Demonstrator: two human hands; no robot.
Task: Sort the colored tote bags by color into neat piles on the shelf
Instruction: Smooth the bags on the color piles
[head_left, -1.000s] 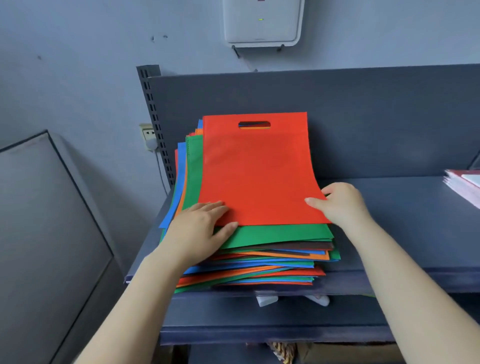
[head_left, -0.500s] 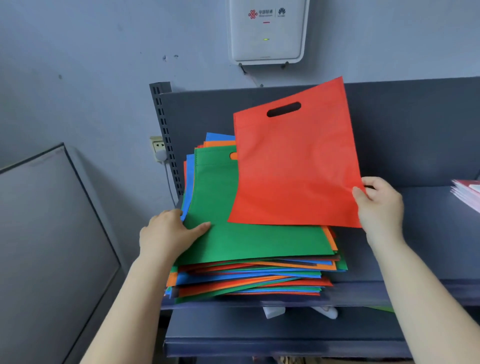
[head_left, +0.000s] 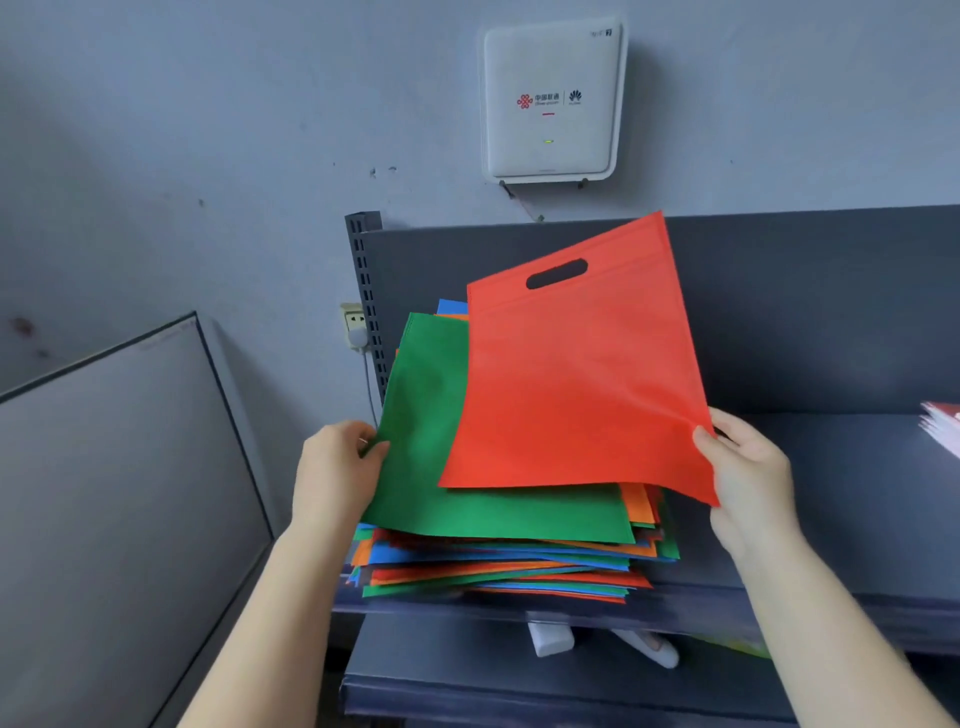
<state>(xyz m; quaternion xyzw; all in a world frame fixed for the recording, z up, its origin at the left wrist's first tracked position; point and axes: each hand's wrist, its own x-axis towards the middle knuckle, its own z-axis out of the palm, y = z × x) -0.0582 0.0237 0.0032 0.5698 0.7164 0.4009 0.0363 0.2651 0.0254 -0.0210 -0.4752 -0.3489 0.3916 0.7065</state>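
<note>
The right hand (head_left: 748, 478) pinches one flat red-orange fabric tote bag (head_left: 576, 384) at its five-o'clock corner, lifted above the mixed-colour stack (head_left: 498, 566). The left hand (head_left: 337, 473) grips one green fabric tote bag (head_left: 421, 457) at nine o'clock.

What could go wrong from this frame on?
1. The right hand pinches the red bag by one corner only, so it may slip or flop.
2. The mixed stack sits unevenly at the shelf front edge; lifting the green bag gripped by the left hand could drag bags off.
</note>
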